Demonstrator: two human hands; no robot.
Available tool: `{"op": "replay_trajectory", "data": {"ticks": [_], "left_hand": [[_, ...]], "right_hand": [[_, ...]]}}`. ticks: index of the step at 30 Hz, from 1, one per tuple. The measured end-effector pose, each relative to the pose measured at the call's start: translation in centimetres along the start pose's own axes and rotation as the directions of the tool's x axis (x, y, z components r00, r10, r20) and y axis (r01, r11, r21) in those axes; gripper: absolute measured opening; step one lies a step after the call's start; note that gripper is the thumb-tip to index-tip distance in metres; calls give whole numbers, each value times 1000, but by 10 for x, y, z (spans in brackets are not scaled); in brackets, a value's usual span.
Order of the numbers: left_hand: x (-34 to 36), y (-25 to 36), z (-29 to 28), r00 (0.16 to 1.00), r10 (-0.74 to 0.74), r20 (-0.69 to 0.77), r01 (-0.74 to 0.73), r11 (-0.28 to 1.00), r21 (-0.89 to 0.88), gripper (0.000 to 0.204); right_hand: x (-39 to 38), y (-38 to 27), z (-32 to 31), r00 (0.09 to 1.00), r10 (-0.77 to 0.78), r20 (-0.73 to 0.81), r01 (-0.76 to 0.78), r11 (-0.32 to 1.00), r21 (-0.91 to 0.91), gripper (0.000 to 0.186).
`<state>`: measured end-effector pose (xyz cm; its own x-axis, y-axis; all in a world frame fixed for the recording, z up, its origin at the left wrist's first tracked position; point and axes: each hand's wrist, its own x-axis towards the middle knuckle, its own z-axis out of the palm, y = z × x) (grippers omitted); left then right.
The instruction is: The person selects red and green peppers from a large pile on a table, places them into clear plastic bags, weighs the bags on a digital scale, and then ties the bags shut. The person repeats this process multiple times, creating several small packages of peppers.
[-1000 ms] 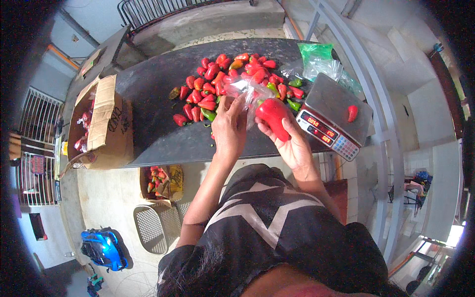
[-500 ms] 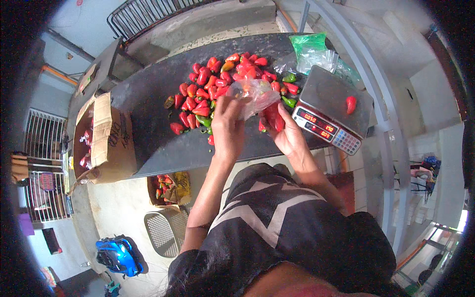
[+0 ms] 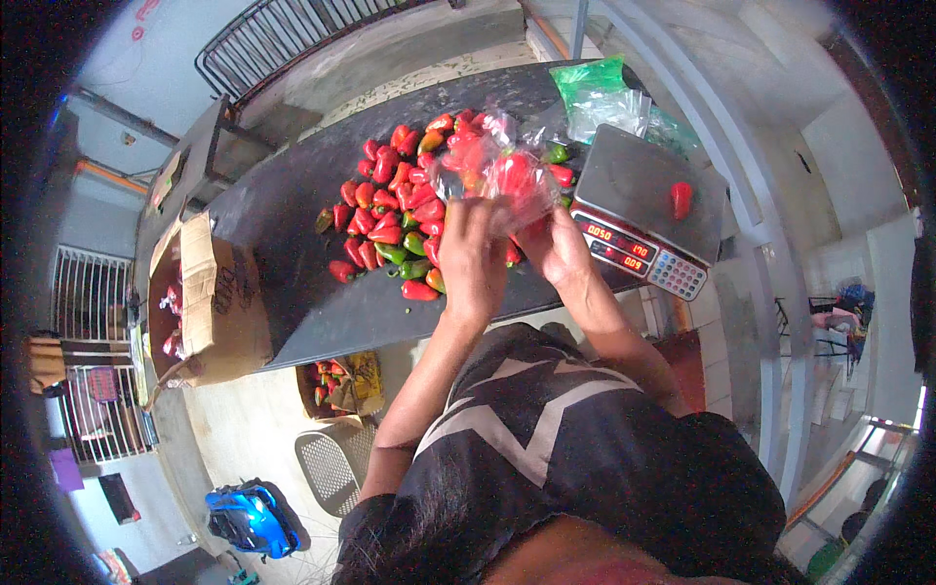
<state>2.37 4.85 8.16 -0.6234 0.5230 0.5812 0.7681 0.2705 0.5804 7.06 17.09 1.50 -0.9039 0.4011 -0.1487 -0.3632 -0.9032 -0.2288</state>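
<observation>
A clear plastic bag (image 3: 515,177) is between my hands over the dark table, with red showing through its film. My left hand (image 3: 475,255) has its fingers closed on the bag's near left side. At its near right side, my right hand (image 3: 565,252) is curled round the bag, with red visible against the palm. How many peppers are inside I cannot make out. Beyond and left of my hands lies a heap of red bell peppers (image 3: 386,200), with a few green peppers (image 3: 392,253) at its near edge. A single red pepper (image 3: 681,200) rests on the digital scale (image 3: 624,175) to the right.
Clear bags and a green plastic packet (image 3: 591,88) lie behind the scale. An open cardboard box (image 3: 229,302) with wrapped peppers stands on the table's left. Below the front edge are a smaller pepper box (image 3: 366,382), a perforated basket (image 3: 331,468) and a blue bag (image 3: 252,522).
The bag has swung up and away from me, its red contents now showing above my fingers. My left hand has moved nearer to my right. The scale's pepper stays put.
</observation>
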Motion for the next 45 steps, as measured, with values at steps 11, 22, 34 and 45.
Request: {"op": "replay_trajectory", "data": {"ticks": [11, 22, 34, 45], "left_hand": [[-10, -26, 35, 990, -88, -113, 74, 990, -121, 26], [-19, -3, 67, 980, -141, 142, 183, 919, -350, 26], [-8, -69, 62, 928, -350, 124, 368, 912, -180, 26], [5, -92, 61, 826, -483, 289, 562, 740, -370, 19]], "right_hand": [[33, -14, -1, 952, -242, 186, 279, 936, -214, 38], [81, 9, -138, 792, -239, 561, 461, -367, -808, 40], [10, 26, -13, 958, 178, 226, 285, -703, -652, 19], [-12, -217, -74, 805, -482, 345, -217, -781, -586, 29]]}}
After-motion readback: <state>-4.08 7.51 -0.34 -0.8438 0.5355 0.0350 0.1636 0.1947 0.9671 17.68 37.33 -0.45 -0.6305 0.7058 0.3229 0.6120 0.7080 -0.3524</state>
